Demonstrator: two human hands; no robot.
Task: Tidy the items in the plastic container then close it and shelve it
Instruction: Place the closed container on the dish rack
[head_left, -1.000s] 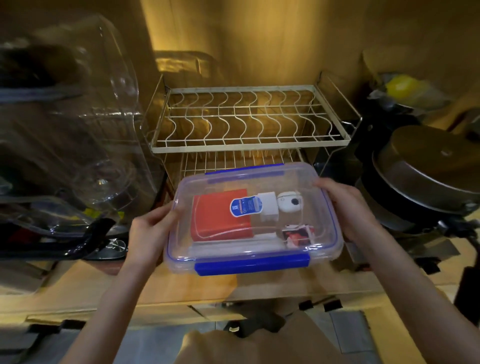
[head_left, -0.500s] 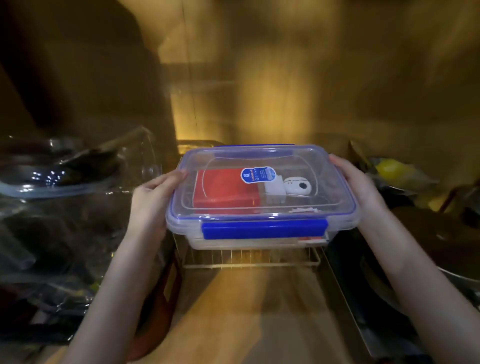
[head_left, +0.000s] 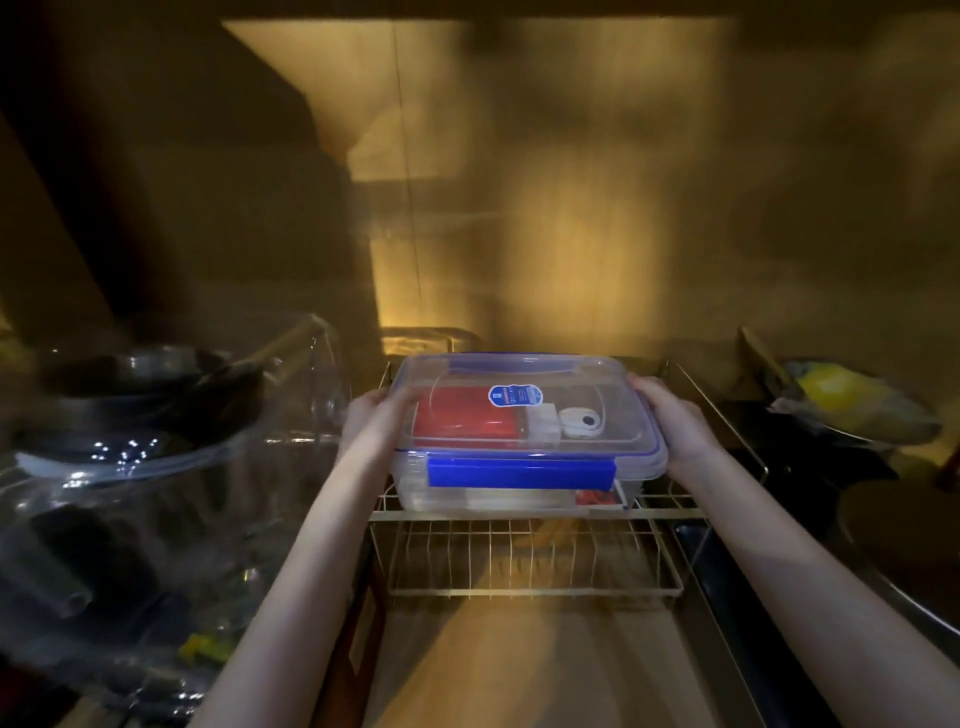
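Head view, nearest first: two bare forearms rise from the lower edge, at about seven and five o'clock, toward the middle. Between them stands a two-tier wire rack (head_left: 535, 558) of thin pale rods, its lower tier an open grid over smooth wood.

On the rack's upper tier, at centre, sits the plastic container (head_left: 527, 431), a clear rounded-corner rectangular box with its lid on. A solid blue latch (head_left: 521, 474) runs flat along its near side, and a thin blue seal lines the rim. The left hand (head_left: 375, 422) presses the box's nine o'clock end and the right hand (head_left: 675, 423) its three o'clock end, each grip closed around the plastic wall, fingers over the lid edge. Whether the base rests fully on the wires cannot be told through the blur.

Through the lid show a red flat block (head_left: 457, 423), a white cube-shaped piece (head_left: 543, 427) beside it, and a white round device with a dark dot (head_left: 581, 422). A blue oval sticker (head_left: 514, 396) lies on the lid.

At nine o'clock are glossy clear glass bowls (head_left: 135, 457) holding dark pans. At three o'clock a yellow rounded object (head_left: 836, 392) sits in wrinkled wrap. Beyond, at twelve o'clock, smooth wood panelling (head_left: 571, 218) glows amber.
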